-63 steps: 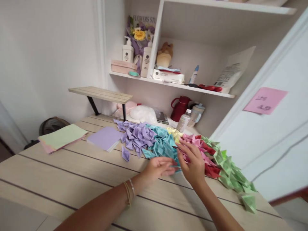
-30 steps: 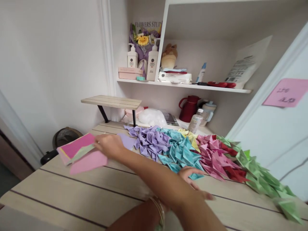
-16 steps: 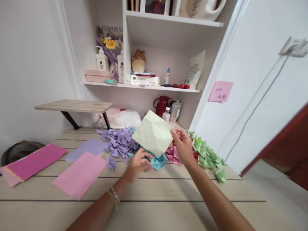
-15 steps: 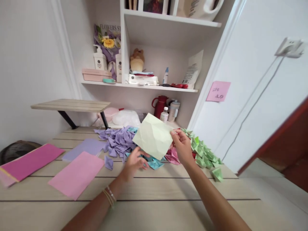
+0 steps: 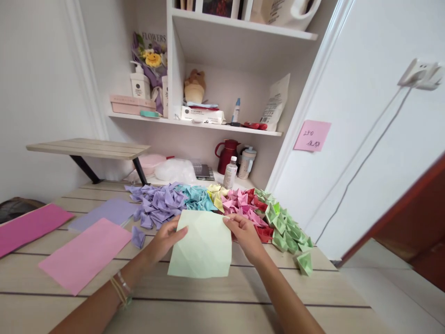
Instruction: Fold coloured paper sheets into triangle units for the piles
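A light green square sheet of paper (image 5: 201, 246), faintly creased, hangs between my hands above the wooden table (image 5: 194, 313). My left hand (image 5: 168, 236) pinches its upper left edge, thumb on the front. At the upper right corner my right hand (image 5: 243, 234) grips it between thumb and fingers. Behind the sheet lie heaps of folded paper pieces: purple (image 5: 162, 204), blue (image 5: 197, 198), yellow (image 5: 218, 195), pink (image 5: 241, 202) and green (image 5: 288, 227).
Flat pink (image 5: 88, 255), purple (image 5: 104, 214) and magenta (image 5: 34, 227) sheets lie at the left. A small raised shelf (image 5: 90, 147) stands behind them. At the back are a clear bottle (image 5: 230, 174) and a red jug (image 5: 227, 157).
The green sheet has come down and turned upright, nearer to me. My left hand, open before, has taken hold of its left edge. The view has shifted slightly right.
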Action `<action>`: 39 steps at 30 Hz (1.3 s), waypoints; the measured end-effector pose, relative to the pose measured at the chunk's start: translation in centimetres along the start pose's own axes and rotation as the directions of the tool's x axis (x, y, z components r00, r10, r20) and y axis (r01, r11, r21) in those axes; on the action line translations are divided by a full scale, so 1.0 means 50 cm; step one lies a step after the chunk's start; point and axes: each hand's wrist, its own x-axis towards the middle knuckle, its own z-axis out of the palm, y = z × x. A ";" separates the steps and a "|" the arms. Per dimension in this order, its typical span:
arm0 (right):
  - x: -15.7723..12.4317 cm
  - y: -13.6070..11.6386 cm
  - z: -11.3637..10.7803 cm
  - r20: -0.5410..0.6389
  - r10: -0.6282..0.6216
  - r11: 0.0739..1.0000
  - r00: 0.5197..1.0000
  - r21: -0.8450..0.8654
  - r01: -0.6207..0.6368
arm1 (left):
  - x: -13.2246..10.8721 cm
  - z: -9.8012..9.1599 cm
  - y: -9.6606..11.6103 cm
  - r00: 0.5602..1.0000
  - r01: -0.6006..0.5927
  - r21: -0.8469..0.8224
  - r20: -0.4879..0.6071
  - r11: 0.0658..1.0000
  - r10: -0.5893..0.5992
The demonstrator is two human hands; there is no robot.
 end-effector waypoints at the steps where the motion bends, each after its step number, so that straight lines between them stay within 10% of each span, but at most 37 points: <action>1: 0.001 0.003 0.001 -0.001 -0.005 1.000 1.000 -0.004 0.005 | 0.000 0.000 -0.001 1.000 0.028 -0.016 -0.004 0.999 -0.028; 24: 0.000 0.018 0.015 -0.127 -0.157 0.987 0.979 -0.060 0.150 | 0.007 -0.011 -0.017 0.955 -0.029 0.215 -0.284 0.976 0.090; 39: -0.025 0.034 0.067 -0.169 -0.269 0.960 0.948 0.038 0.279 | -0.002 0.031 -0.044 0.921 -0.237 -0.026 -0.326 0.971 0.215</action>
